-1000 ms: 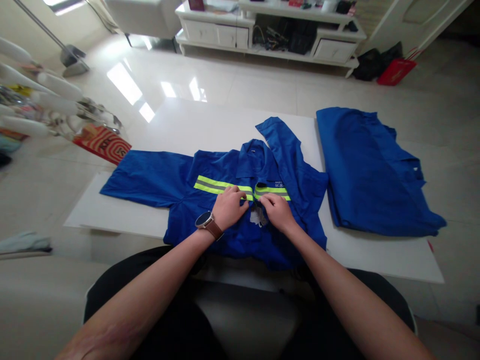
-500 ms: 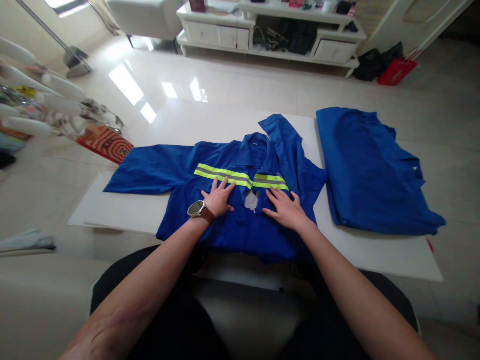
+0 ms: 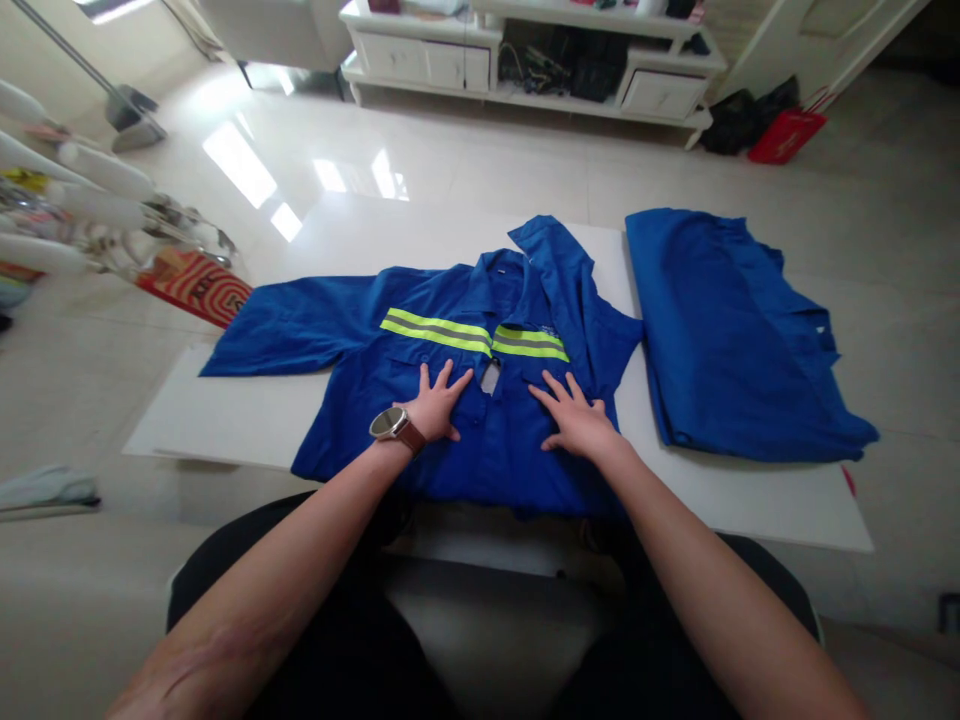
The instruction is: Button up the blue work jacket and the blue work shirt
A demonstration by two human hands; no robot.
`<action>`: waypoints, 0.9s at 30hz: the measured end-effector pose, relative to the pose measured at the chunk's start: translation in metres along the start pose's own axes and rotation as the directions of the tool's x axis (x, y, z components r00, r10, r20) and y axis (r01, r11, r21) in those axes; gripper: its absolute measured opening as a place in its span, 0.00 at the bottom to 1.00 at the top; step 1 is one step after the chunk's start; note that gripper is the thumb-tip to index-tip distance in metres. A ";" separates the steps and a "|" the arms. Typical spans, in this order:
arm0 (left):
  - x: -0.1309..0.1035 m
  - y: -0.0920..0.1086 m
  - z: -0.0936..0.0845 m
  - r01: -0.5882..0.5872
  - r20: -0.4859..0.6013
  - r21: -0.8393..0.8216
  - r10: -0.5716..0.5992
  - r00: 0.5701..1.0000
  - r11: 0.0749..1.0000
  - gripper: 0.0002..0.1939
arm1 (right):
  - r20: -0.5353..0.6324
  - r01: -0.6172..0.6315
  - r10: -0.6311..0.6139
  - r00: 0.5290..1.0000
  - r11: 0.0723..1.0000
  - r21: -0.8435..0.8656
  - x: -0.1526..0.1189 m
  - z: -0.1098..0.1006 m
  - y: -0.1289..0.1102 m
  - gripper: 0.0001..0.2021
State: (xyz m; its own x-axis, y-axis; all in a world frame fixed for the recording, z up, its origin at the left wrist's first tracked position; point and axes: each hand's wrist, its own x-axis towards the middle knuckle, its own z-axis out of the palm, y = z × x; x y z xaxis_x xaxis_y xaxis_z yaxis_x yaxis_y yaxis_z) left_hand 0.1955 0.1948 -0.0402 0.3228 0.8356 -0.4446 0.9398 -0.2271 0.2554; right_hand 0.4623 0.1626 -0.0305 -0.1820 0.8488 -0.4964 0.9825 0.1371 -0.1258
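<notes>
A blue work jacket with yellow-and-grey reflective strips lies front up on a white table, its collar away from me. One sleeve stretches out to the left; the other is folded up beside the collar. My left hand, wearing a watch on the wrist, rests on the left chest below the strip with fingers spread. Opposite it, my right hand lies flat on the right chest, fingers apart. Between them the front parts in a small gap that shows a pale patch.
Another folded blue garment lies on the right of the white table. Past the left end are a red patterned bag and a rack with white rods. A white cabinet and a red bag stand across the floor.
Both hands have slid slightly down the jacket toward me, away from the reflective strips. The gap in the front has narrowed, and the whole view has shifted a little.
</notes>
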 end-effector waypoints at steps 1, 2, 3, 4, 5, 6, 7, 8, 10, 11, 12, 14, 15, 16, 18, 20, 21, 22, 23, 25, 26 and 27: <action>0.002 0.001 -0.007 0.041 -0.071 -0.020 -0.042 0.997 0.999 0.60 | -0.122 -0.018 0.018 0.992 1.000 -0.001 0.003 -0.003 -0.003 0.48; 0.002 0.003 -0.012 0.081 -0.139 -0.028 -0.084 0.987 0.996 0.55 | -0.227 -0.039 0.040 0.973 0.999 0.007 0.006 -0.005 -0.006 0.42; 0.002 0.005 -0.016 0.123 -0.184 -0.033 -0.127 0.975 0.992 0.51 | -0.291 -0.061 0.065 0.955 0.998 0.024 0.007 -0.007 -0.009 0.38; 0.001 0.008 -0.018 0.160 -0.199 -0.045 -0.166 0.966 0.986 0.47 | -0.303 -0.074 0.085 0.949 0.996 0.047 0.007 -0.008 -0.012 0.37; -0.001 0.010 -0.017 0.193 -0.177 -0.059 -0.201 0.964 0.979 0.46 | -0.265 -0.077 0.093 0.960 0.994 0.071 0.006 -0.008 -0.015 0.36; -0.003 0.011 -0.014 0.213 -0.120 -0.067 -0.219 0.968 0.975 0.46 | -0.187 -0.079 0.096 0.978 0.992 0.096 0.004 -0.006 -0.018 0.38; -0.006 0.012 -0.010 0.209 -0.048 -0.061 -0.212 0.976 0.976 0.50 | -0.091 -0.089 0.100 0.991 0.988 0.122 0.002 -0.003 -0.020 0.43; -0.007 0.011 -0.004 0.185 0.022 -0.040 -0.184 0.983 0.982 0.56 | 0.005 -0.106 0.106 0.994 0.984 0.142 0.000 0.000 -0.021 0.49; -0.009 0.006 0.005 0.101 0.122 0.030 -0.104 0.987 0.994 0.69 | 0.150 -0.136 0.113 0.982 0.979 0.151 -0.002 0.007 -0.021 0.61; -0.008 0.003 0.008 0.064 0.152 0.063 -0.073 0.986 0.996 0.75 | 0.190 -0.143 0.115 0.975 0.979 0.144 -0.002 0.010 -0.020 0.65; -0.007 0.000 0.009 0.045 0.169 0.083 -0.058 0.984 0.996 0.78 | 0.207 -0.143 0.114 0.972 0.981 0.133 0.000 0.011 -0.019 0.67; -0.003 -0.004 0.004 0.051 0.141 0.067 -0.060 0.988 0.996 0.77 | 0.151 -0.127 0.109 0.982 0.985 0.114 0.004 0.010 -0.017 0.64; 0.000 -0.005 -0.001 0.060 0.092 0.038 -0.063 0.994 0.997 0.73 | 0.072 -0.132 0.124 0.990 0.985 0.108 0.007 0.008 -0.016 0.59; 0.002 -0.005 -0.007 0.067 0.017 0.006 -0.067 0.998 0.998 0.68 | -0.031 -0.146 0.150 0.988 0.984 0.107 0.010 0.005 -0.016 0.53; 0.004 -0.003 -0.017 0.080 -0.149 -0.039 -0.085 0.985 0.996 0.56 | -0.231 -0.166 0.190 0.954 0.979 0.120 0.013 -0.001 -0.018 0.41; 0.003 0.000 -0.021 0.128 -0.208 -0.065 -0.139 0.968 0.990 0.47 | -0.294 -0.138 0.173 0.940 0.981 0.134 0.013 -0.004 -0.021 0.35; 0.002 0.002 -0.021 0.165 -0.181 -0.080 -0.177 0.967 0.983 0.44 | -0.253 -0.105 0.139 0.957 0.984 0.143 0.012 -0.004 -0.023 0.35; 0.001 0.003 -0.018 0.197 -0.129 -0.092 -0.208 0.969 0.976 0.43 | -0.181 -0.077 0.105 0.978 0.985 0.155 0.010 -0.003 -0.024 0.35; -0.001 0.004 -0.015 0.218 -0.070 -0.095 -0.225 0.972 0.971 0.43 | -0.100 -0.062 0.079 0.992 0.984 0.165 0.007 -0.001 -0.025 0.38; -0.002 0.004 -0.007 0.218 0.013 -0.072 -0.217 0.976 0.973 0.50 | 0.038 -0.068 0.063 0.997 0.983 0.169 0.004 0.003 -0.025 0.45; -0.002 0.003 -0.004 0.211 0.036 -0.058 -0.209 0.977 0.976 0.54 | 0.076 -0.076 0.064 0.995 0.984 0.164 0.004 0.005 -0.024 0.49; -0.001 0.002 -0.002 0.209 0.048 -0.053 -0.206 0.977 0.977 0.56 | 0.086 -0.078 0.065 0.994 0.984 0.157 0.005 0.006 -0.023 0.50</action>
State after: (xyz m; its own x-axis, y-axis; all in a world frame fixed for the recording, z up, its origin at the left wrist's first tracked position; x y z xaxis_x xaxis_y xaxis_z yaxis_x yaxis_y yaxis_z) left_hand 0.1966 0.1949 -0.0378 0.1270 0.8397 -0.5280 0.9791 -0.0208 0.2025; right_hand 0.4381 0.1603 -0.0354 -0.1208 0.8088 -0.5756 0.9753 -0.0112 -0.2205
